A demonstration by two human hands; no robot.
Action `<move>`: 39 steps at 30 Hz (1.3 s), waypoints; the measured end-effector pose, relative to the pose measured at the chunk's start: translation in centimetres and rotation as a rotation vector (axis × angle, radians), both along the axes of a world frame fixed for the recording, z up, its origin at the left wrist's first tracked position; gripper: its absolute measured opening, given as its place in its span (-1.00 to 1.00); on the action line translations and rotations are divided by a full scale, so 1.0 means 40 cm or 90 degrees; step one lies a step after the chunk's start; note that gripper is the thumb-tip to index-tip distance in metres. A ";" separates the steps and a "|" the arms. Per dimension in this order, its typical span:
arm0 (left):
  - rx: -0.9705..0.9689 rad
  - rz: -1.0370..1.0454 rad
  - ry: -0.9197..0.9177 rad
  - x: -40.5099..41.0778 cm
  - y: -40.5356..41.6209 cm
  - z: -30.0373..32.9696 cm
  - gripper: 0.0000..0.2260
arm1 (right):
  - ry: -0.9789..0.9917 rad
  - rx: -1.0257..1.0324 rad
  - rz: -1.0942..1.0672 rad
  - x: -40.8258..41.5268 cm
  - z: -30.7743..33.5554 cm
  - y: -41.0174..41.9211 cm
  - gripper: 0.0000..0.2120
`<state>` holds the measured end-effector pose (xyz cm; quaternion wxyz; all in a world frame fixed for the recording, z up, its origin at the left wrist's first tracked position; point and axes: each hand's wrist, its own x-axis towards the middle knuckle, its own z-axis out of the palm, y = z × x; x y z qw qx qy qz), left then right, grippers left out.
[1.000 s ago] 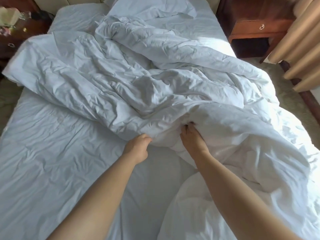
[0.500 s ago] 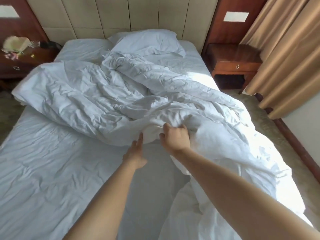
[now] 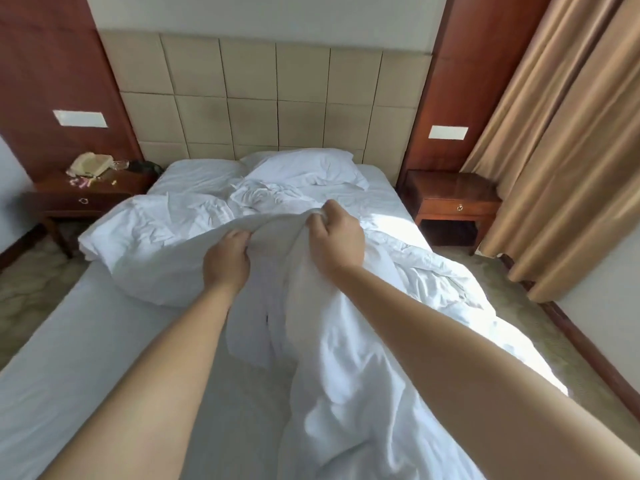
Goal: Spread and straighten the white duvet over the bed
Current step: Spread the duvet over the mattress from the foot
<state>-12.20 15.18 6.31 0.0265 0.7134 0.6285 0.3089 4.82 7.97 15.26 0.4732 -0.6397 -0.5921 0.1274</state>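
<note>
Above the bed [image 3: 86,341], both hands [image 3: 227,258] now grip the duvet [image 3: 346,358], apparently lifted higher.

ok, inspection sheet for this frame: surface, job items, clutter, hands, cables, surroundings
Surface: bed with a white fitted sheet, its near left part uncovered.
Job's things: white duvet bunched and creased across the middle, one part trailing down the right side of the bed; an edge is lifted off the sheet.
Clutter: beige telephone and small loose bits on the left nightstand; a dark item behind it, too unclear to name.
Hands: left hand grips the raised duvet edge; right hand pinches a fold of it higher up.
Cables: nothing seen.
Surroundings: pillow at the padded headboard, right nightstand, tan curtains, patterned carpet.
</note>
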 end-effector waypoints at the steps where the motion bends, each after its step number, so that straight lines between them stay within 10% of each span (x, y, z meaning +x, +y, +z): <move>1: -0.032 -0.008 0.018 -0.005 0.001 -0.006 -0.68 | -0.049 -0.092 -0.048 0.028 -0.024 0.012 -0.79; 11: -0.498 -0.166 0.145 0.036 -0.125 -0.290 -0.35 | -0.399 -0.676 0.030 0.091 -0.367 -0.087 -0.66; 27: -0.597 -0.066 0.145 -0.120 -0.208 -0.379 -0.44 | -0.603 -0.336 0.343 -0.159 -0.542 -0.155 -0.45; 32: -0.668 -0.118 0.184 -0.140 -0.215 -0.429 -0.27 | -0.666 -0.410 0.289 -0.147 -0.584 -0.166 -0.34; 39: -0.648 -0.187 0.245 -0.127 -0.231 -0.478 0.12 | -0.686 -0.459 0.248 -0.166 -0.583 -0.167 -0.84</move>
